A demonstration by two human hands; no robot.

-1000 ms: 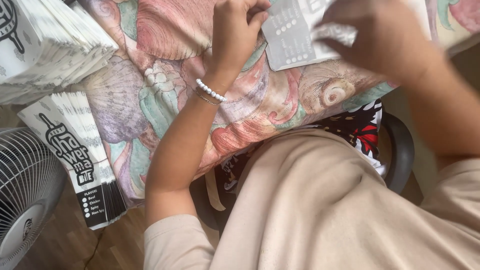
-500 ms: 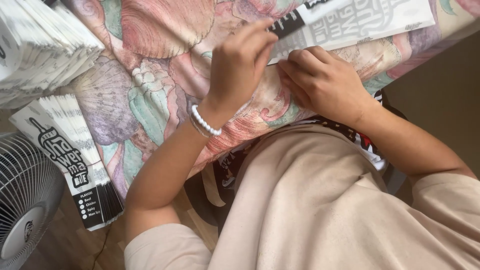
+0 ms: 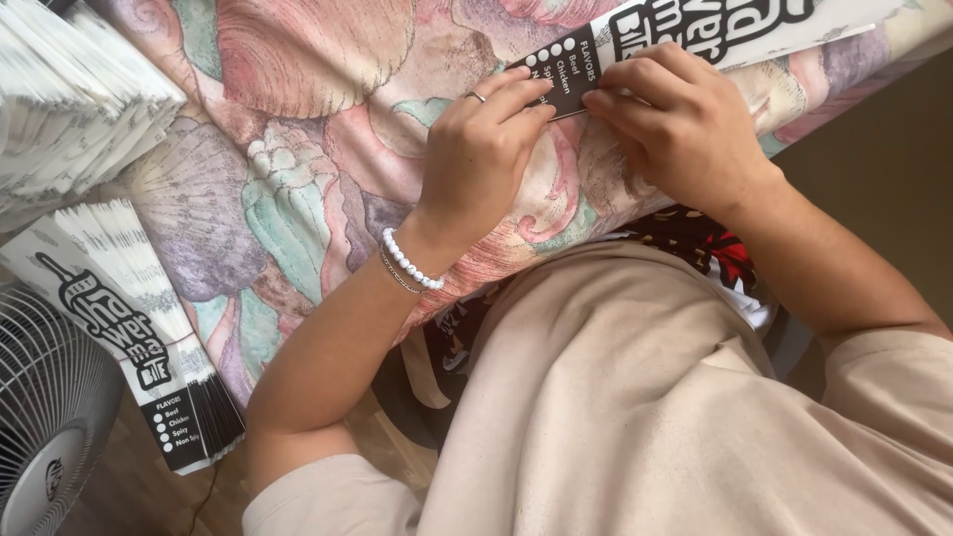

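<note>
paper sleeve (image 3: 695, 30): long, flat, white with black lettering and a black end panel | lies on the shell-patterned table (image 3: 298, 149) at its near edge | left hand (image 3: 481, 149) fingertips pinch the black end | right hand (image 3: 685, 124) pinches it just beside, hands nearly touching

A paper sleeve (image 3: 695, 35) lay on the far right of the tablecloth (image 3: 298, 159), with the left hand (image 3: 481, 149) and right hand (image 3: 685, 124) side by side on its near end. Stacked sleeves (image 3: 69, 109) sat far left; another stack (image 3: 129, 328) overhung the near-left edge, beside a fan (image 3: 40, 427).
</note>
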